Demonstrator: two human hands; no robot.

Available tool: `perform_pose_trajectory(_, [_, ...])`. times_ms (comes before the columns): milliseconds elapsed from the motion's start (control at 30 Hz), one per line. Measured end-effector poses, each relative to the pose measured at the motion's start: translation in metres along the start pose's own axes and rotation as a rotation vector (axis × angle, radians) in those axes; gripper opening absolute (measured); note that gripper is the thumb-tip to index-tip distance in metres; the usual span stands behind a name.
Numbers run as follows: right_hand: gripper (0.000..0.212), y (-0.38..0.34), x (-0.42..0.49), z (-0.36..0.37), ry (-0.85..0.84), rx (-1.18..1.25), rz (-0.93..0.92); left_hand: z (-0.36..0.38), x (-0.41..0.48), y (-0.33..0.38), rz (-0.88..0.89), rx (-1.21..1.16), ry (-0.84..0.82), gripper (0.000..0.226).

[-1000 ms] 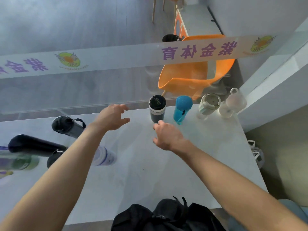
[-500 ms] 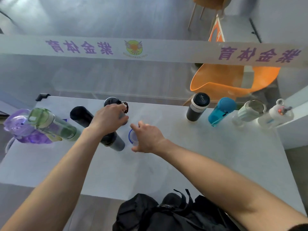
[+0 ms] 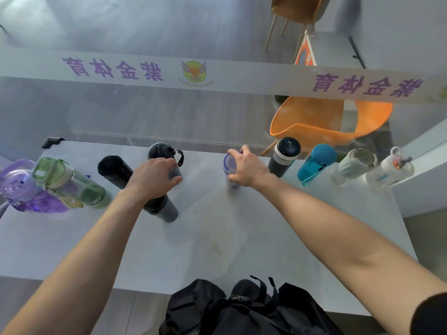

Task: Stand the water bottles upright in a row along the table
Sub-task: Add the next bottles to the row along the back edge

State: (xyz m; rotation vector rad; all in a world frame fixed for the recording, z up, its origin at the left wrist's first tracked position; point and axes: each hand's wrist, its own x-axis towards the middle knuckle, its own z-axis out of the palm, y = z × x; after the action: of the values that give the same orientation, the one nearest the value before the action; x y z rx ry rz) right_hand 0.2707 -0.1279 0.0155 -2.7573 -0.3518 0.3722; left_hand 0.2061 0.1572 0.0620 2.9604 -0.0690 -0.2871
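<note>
Along the far edge of the pale grey desk (image 3: 242, 238), four bottles stand upright in a row at the right: a black flask with a white band under its lid (image 3: 284, 157), a bright blue plastic bottle with a round cap (image 3: 315, 164), a pale mint bottle with a clear lid (image 3: 354, 164), and a small white bottle with a loop on top (image 3: 393, 168). Just left of the black flask, the right hand (image 3: 244, 168) is curled closed around a clear bottle with a blue-rimmed cap (image 3: 229, 165), which stands upright near the far edge. The left hand (image 3: 152, 178) is cupped over a smoky dark bottle with a black lid and carry loop (image 3: 164, 155), fingers wrapped on its body. A long black and grey flask (image 3: 145, 189) leans beneath that wrist. At the far left a green translucent bottle (image 3: 69, 183) rests against a purple translucent bottle (image 3: 26, 192), both tilted.
</note>
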Motion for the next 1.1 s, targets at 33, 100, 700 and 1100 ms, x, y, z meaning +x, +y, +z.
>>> perform_pose_trajectory(33, [0.078,0.005,0.008,-0.004,0.005,0.007,0.021,-0.002,0.002,0.002,0.003,-0.013,-0.002,0.04])
perform_pose_trajectory(100, [0.074,0.011,0.021,-0.012,0.009,0.008,0.058,-0.006,0.006,0.007,0.006,-0.035,0.007,0.04])
perform_pose_trajectory(700, [0.064,0.013,0.048,-0.009,0.071,0.051,0.165,0.025,0.068,-0.016,-0.231,-0.103,0.007,0.093])
perform_pose_trajectory(1100, [0.139,0.02,0.026,-0.002,0.035,0.117,0.294,0.041,0.077,-0.027,-0.267,-0.23,0.001,0.073])
